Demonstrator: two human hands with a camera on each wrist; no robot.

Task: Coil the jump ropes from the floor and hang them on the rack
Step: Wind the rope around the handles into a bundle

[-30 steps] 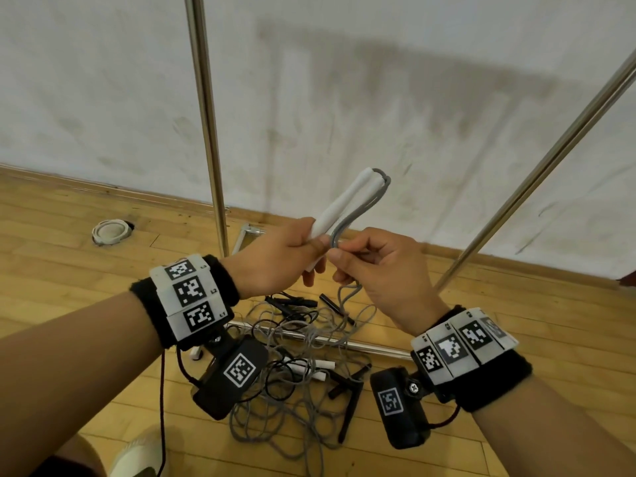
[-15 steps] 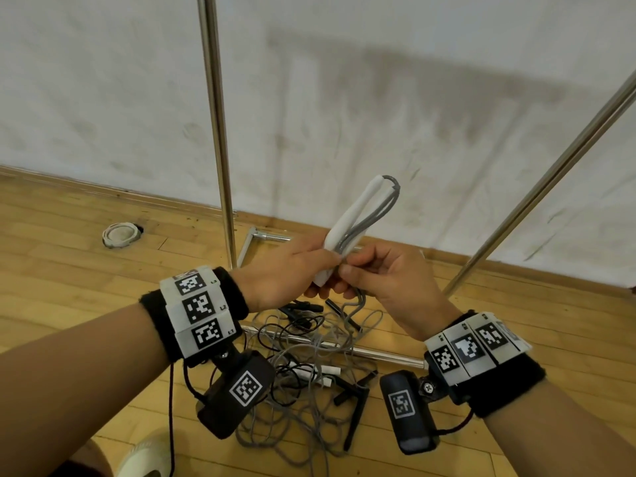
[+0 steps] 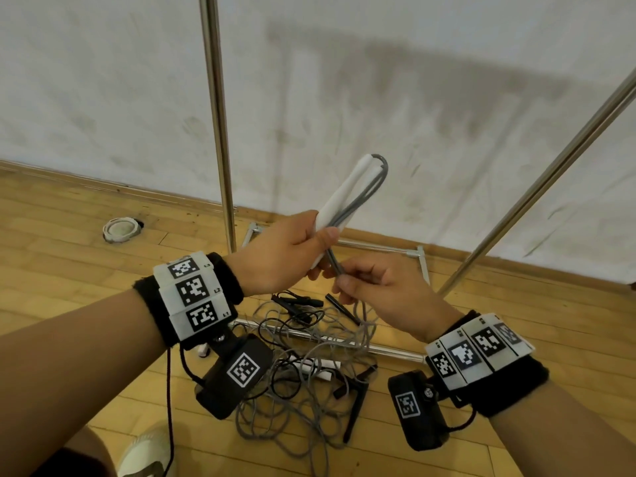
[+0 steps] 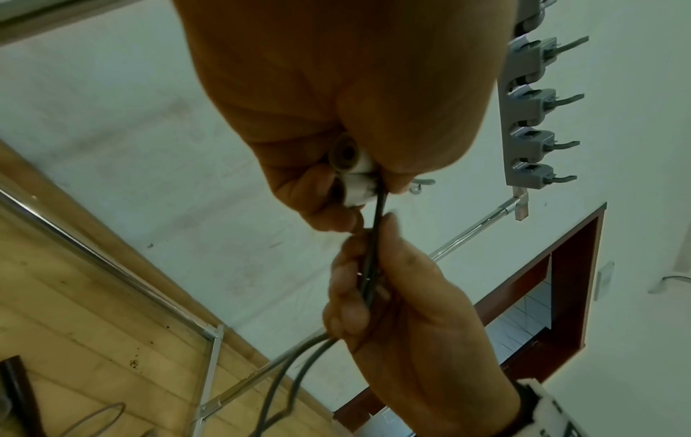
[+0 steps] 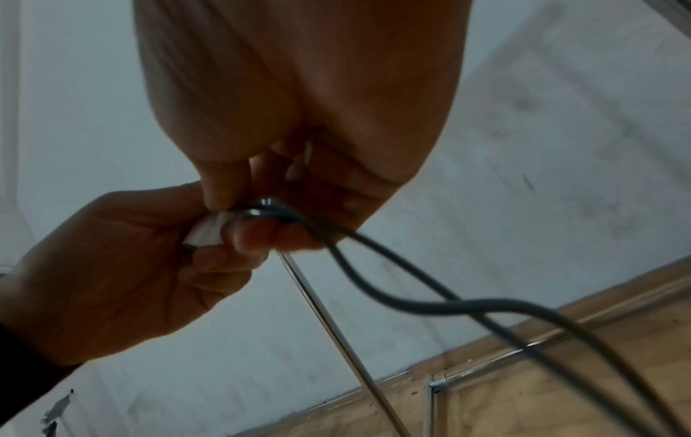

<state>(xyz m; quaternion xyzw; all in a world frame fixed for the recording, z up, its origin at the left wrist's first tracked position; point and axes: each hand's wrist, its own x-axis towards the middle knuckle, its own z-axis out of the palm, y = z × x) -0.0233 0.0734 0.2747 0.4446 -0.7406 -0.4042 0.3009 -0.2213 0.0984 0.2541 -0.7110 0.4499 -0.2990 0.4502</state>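
Observation:
My left hand (image 3: 309, 246) grips two white jump-rope handles (image 3: 346, 194) side by side, pointing up and to the right. The grey rope (image 3: 371, 187) loops out of their tips and runs back down along them. Just below, my right hand (image 3: 347, 280) pinches the two grey strands, a short way from the left thumb. In the left wrist view the handles' ends (image 4: 351, 168) show under my left hand, and the rope (image 4: 372, 266) passes through the right hand (image 4: 392, 310). From the right hand (image 5: 299, 147) the strands (image 5: 411, 298) trail to the floor.
A tangled pile of grey and black ropes (image 3: 309, 370) lies on the wood floor across the rack's base bar (image 3: 389, 352). The rack's upright pole (image 3: 216, 132) and slanted pole (image 3: 537, 201) stand ahead. Grey hooks (image 4: 531, 118) hang above. A white ring (image 3: 120, 229) lies at left.
My right hand has slid a little down the grey strands, away from the left thumb. The left hand has kept its grip on the white handles.

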